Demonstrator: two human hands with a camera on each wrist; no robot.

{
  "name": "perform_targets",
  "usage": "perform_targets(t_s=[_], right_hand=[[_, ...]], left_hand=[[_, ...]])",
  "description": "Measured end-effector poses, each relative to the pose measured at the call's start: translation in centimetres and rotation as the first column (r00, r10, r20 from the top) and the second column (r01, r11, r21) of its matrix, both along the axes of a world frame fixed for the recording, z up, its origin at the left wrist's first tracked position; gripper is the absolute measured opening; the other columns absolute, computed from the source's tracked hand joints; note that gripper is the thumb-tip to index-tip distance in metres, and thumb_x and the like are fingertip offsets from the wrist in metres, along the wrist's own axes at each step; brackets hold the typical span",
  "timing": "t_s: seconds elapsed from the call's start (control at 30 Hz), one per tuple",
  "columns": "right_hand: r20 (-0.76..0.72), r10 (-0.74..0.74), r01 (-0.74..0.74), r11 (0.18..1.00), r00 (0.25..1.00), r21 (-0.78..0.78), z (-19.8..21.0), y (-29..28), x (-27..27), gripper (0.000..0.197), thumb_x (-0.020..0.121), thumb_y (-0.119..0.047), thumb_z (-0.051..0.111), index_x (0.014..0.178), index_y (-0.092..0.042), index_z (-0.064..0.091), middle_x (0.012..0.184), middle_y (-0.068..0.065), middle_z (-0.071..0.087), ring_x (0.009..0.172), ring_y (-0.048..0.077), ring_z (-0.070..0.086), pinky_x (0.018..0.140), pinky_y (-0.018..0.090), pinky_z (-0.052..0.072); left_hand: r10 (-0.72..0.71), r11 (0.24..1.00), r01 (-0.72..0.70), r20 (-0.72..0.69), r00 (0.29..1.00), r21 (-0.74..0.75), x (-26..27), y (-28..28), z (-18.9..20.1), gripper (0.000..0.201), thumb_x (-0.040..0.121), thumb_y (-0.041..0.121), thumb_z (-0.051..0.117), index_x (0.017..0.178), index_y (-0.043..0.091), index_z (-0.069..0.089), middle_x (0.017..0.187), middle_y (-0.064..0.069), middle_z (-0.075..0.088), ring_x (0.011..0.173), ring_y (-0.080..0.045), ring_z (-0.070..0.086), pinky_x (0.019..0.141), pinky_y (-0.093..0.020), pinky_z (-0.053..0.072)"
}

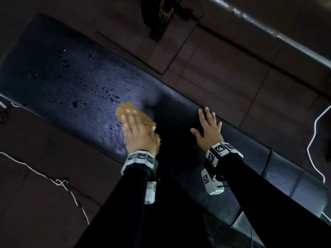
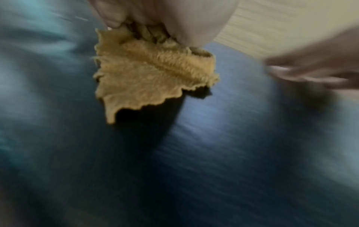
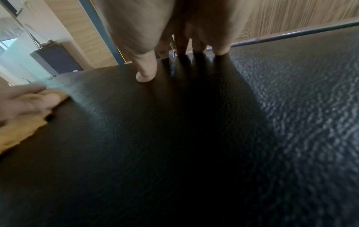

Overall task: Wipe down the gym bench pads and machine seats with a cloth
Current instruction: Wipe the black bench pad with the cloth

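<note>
A long black bench pad (image 1: 71, 77) runs slantwise from upper left to lower right. Water droplets (image 1: 105, 92) lie on its left half. My left hand (image 1: 136, 129) presses flat, fingers straight, on a tan fluffy cloth (image 1: 123, 108) near the pad's middle. In the left wrist view the cloth (image 2: 151, 76) bunches under the palm (image 2: 174, 18) and the picture is blurred. My right hand (image 1: 208, 127) lies spread and flat on the bare pad to the right of the cloth, holding nothing. The right wrist view shows its fingertips (image 3: 145, 76) resting on the textured pad (image 3: 194, 138).
A grey metal bar (image 1: 268, 31) crosses the upper right, with a black weight plate (image 1: 161, 11) at the top. A white cord (image 1: 44, 176) trails on the dark tiled floor at left, and a white cable (image 1: 315, 131) hangs at right.
</note>
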State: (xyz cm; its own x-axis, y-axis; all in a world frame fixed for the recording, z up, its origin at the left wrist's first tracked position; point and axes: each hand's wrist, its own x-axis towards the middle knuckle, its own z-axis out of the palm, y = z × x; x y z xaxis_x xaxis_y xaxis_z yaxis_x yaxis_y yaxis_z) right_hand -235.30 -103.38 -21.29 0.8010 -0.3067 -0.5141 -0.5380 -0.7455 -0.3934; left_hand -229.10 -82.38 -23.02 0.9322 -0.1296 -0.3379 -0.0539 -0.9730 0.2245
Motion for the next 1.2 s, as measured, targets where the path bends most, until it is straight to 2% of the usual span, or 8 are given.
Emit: perform_targets(t_s=[0.17, 0.27, 0.47, 0.63, 0.7, 0.8, 0.93, 1.2], right_hand=[[0.023, -0.011, 0.011, 1.000, 1.000, -0.010, 0.0, 0.2, 0.0, 0.070, 0.094, -0.035, 0.049, 0.150, -0.024, 0.008, 0.158, 0.000, -0.004, 0.145, 0.026, -0.008, 0.114, 0.051, -0.004], [0.029, -0.007, 0.007, 1.000, 1.000, -0.007, 0.1, 0.2, 0.0, 0.069, 0.095, -0.036, 0.047, 0.150, -0.023, 0.008, 0.158, 0.001, -0.004, 0.145, 0.026, -0.008, 0.113, 0.052, -0.004], [0.031, -0.011, 0.011, 1.000, 0.999, -0.002, 0.1, 0.2, 0.0, 0.069, 0.095, -0.036, 0.048, 0.150, -0.023, 0.008, 0.158, 0.000, -0.004, 0.145, 0.025, -0.008, 0.114, 0.051, -0.004], [0.046, -0.016, 0.016, 1.000, 0.999, -0.002, -0.1, 0.0, -0.1, 0.069, 0.094, -0.035, 0.049, 0.150, -0.023, 0.009, 0.158, 0.000, -0.002, 0.145, 0.025, -0.007, 0.114, 0.051, -0.003], [0.051, -0.022, 0.022, 1.000, 0.998, 0.002, -0.2, 0.0, -0.2, 0.070, 0.094, -0.035, 0.050, 0.150, -0.023, 0.009, 0.158, -0.001, -0.002, 0.145, 0.025, -0.007, 0.114, 0.051, -0.003], [0.059, -0.032, 0.031, 0.999, 0.998, 0.018, -0.3, 0.1, -0.2, 0.070, 0.094, -0.035, 0.051, 0.150, -0.024, 0.010, 0.158, -0.001, -0.002, 0.145, 0.025, -0.007, 0.113, 0.052, -0.003], [0.063, -0.037, 0.035, 0.999, 0.997, 0.021, -0.2, 0.1, -0.1, 0.070, 0.093, -0.034, 0.051, 0.150, -0.023, 0.011, 0.158, -0.001, -0.001, 0.145, 0.025, -0.007, 0.113, 0.052, -0.003], [0.045, -0.063, 0.062, 0.998, 0.997, 0.033, 0.5, 0.1, 0.2, 0.071, 0.092, -0.031, 0.055, 0.150, -0.024, 0.014, 0.158, -0.002, 0.002, 0.145, 0.023, -0.004, 0.115, 0.050, -0.002]], left_hand=[[0.204, 0.979, -0.202, 0.061, 0.977, -0.036, -1.7, 5.2, 0.2, 0.073, 0.097, 0.042, 0.023, 0.144, -0.013, 0.012, 0.153, -0.031, 0.008, 0.141, -0.049, 0.005, 0.118, -0.050, 0.006], [0.278, 0.957, -0.280, -0.026, 0.960, -0.074, -5.4, 4.2, 1.0, 0.071, 0.096, 0.038, 0.023, 0.143, -0.015, 0.018, 0.151, -0.033, 0.011, 0.140, -0.052, 0.008, 0.117, -0.054, 0.009], [0.078, 0.992, -0.082, -0.048, 0.996, -0.096, -9.6, -2.8, 1.7, 0.068, 0.097, 0.040, 0.027, 0.144, -0.009, 0.020, 0.153, -0.031, 0.006, 0.140, -0.051, 0.001, 0.117, -0.053, -0.001], [-0.059, 0.997, 0.059, -0.004, 0.998, -0.057, -3.5, -4.1, 0.5, 0.068, 0.100, 0.035, 0.030, 0.149, -0.003, 0.002, 0.157, -0.022, -0.010, 0.140, -0.041, -0.021, 0.115, -0.047, -0.014], [-0.065, 0.996, 0.067, 0.035, 0.997, -0.060, -0.7, -2.9, 0.1, 0.072, 0.098, 0.033, 0.037, 0.147, -0.008, 0.004, 0.156, -0.026, -0.003, 0.142, -0.044, -0.011, 0.117, -0.050, -0.010], [0.031, 0.997, -0.020, 0.167, 0.986, -0.070, 1.3, 0.1, -0.1, 0.066, 0.091, 0.024, 0.046, 0.141, -0.013, 0.025, 0.149, -0.034, 0.021, 0.138, -0.052, 0.017, 0.116, -0.053, 0.010], [0.191, 0.980, -0.177, 0.165, 0.968, -0.090, -1.6, 3.1, -0.7, 0.062, 0.096, 0.027, 0.027, 0.144, -0.012, 0.020, 0.151, -0.034, 0.014, 0.138, -0.055, 0.009, 0.116, -0.055, 0.008], [0.510, 0.839, -0.483, 0.056, 0.858, -0.251, -11.3, -0.5, -0.4, 0.064, 0.097, 0.018, 0.042, 0.146, -0.010, 0.012, 0.154, -0.031, 0.003, 0.141, -0.050, 0.000, 0.118, -0.048, 0.004]])
